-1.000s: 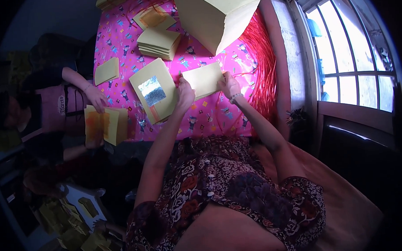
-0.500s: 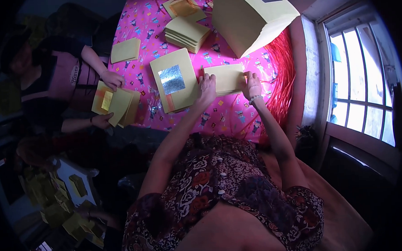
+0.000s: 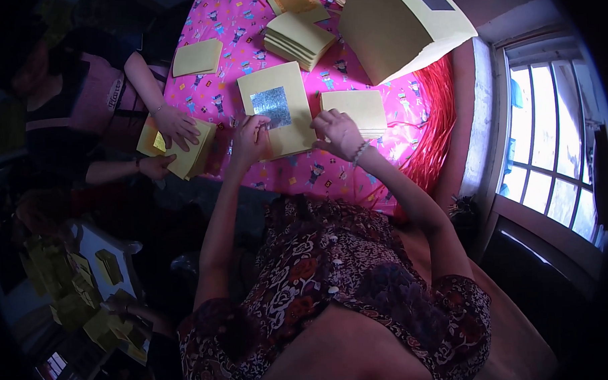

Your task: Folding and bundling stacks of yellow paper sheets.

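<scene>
Nearest the wearer, above a patterned lap, both forearms reached onto a pink printed tablecloth point(image 3: 297, 180). Left hand point(image 3: 250, 139) lay on the lower left corner of a yellow paper sheet with a silver foil square point(image 3: 276, 108), fingers curled and pinching its edge. Right hand point(image 3: 339, 132) rested at the sheet's lower right edge, fingers bent on the paper, just beside a small stack of plain yellow sheets point(image 3: 358, 110). Off to the left, another person's hands point(image 3: 174, 127) held a folded yellow bundle point(image 3: 189, 154). Farther up lay a single sheet point(image 3: 197, 58), a thicker pile point(image 3: 299, 37) and a large tilted block of paper point(image 3: 399, 26).
</scene>
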`<state>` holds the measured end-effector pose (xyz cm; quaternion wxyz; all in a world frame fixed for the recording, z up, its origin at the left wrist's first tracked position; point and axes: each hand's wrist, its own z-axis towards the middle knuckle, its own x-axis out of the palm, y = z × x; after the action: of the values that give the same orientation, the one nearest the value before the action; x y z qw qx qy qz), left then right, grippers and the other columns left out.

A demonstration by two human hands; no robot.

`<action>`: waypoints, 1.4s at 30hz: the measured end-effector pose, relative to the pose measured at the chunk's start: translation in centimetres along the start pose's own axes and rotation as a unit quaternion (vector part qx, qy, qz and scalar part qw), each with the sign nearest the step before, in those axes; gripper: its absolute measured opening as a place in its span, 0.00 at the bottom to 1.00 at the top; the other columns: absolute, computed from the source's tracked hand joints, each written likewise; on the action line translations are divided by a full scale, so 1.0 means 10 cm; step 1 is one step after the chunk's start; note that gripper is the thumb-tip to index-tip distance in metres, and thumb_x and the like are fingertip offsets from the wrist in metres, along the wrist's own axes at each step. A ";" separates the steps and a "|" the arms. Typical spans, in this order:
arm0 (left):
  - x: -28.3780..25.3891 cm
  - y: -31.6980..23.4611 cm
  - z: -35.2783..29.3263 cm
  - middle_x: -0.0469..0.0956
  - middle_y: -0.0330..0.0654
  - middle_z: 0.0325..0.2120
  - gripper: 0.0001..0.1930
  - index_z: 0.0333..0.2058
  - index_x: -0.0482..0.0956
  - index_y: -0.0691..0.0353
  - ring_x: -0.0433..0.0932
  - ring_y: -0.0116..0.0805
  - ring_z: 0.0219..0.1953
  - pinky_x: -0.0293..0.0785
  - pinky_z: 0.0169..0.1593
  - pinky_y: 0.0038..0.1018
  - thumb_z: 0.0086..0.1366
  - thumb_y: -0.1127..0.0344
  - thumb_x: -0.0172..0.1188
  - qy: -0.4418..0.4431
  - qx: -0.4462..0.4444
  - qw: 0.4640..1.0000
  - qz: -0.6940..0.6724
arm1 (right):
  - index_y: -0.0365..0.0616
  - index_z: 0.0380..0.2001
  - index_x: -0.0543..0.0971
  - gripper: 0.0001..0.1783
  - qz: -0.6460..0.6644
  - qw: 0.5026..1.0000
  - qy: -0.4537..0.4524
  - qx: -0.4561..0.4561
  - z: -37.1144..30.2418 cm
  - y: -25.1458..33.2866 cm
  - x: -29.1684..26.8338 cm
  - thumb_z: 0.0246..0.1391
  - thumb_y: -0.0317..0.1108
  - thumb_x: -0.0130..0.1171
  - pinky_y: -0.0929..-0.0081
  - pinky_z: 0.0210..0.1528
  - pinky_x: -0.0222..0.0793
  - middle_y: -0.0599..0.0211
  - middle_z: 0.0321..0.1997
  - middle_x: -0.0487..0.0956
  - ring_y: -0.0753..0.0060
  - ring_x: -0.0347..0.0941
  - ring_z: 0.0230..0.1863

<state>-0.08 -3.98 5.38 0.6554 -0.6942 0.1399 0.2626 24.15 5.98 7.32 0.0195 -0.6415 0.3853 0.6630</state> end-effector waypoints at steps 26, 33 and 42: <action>-0.09 0.44 -0.09 0.80 0.45 0.36 0.11 0.38 0.77 0.66 0.77 0.34 0.42 0.71 0.47 0.28 0.62 0.74 0.44 0.054 -0.053 0.992 -0.103 | 0.49 0.24 0.77 0.11 0.112 0.986 0.104 -0.071 0.37 -0.11 0.14 0.48 0.44 0.59 0.66 0.39 0.71 0.65 0.30 0.77 0.61 0.75 0.35; -0.08 0.47 -0.09 0.80 0.45 0.36 0.13 0.38 0.77 0.65 0.79 0.35 0.40 0.72 0.45 0.28 0.60 0.75 0.44 0.045 -0.021 0.995 -0.081 | 0.49 0.26 0.77 0.13 0.114 0.983 0.131 -0.058 0.39 -0.13 0.14 0.50 0.46 0.59 0.65 0.39 0.69 0.64 0.28 0.77 0.60 0.75 0.34; -0.07 0.49 -0.11 0.80 0.46 0.36 0.14 0.39 0.77 0.65 0.79 0.37 0.42 0.72 0.46 0.28 0.59 0.77 0.43 0.051 -0.037 0.994 -0.091 | 0.50 0.28 0.77 0.14 0.103 0.982 0.148 -0.055 0.41 -0.14 0.15 0.51 0.48 0.57 0.65 0.40 0.69 0.63 0.30 0.77 0.60 0.75 0.36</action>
<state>-3.16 -5.67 1.66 0.6427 -0.7400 0.0998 0.1710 21.21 8.46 4.84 -0.1415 -0.6898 0.4109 0.5791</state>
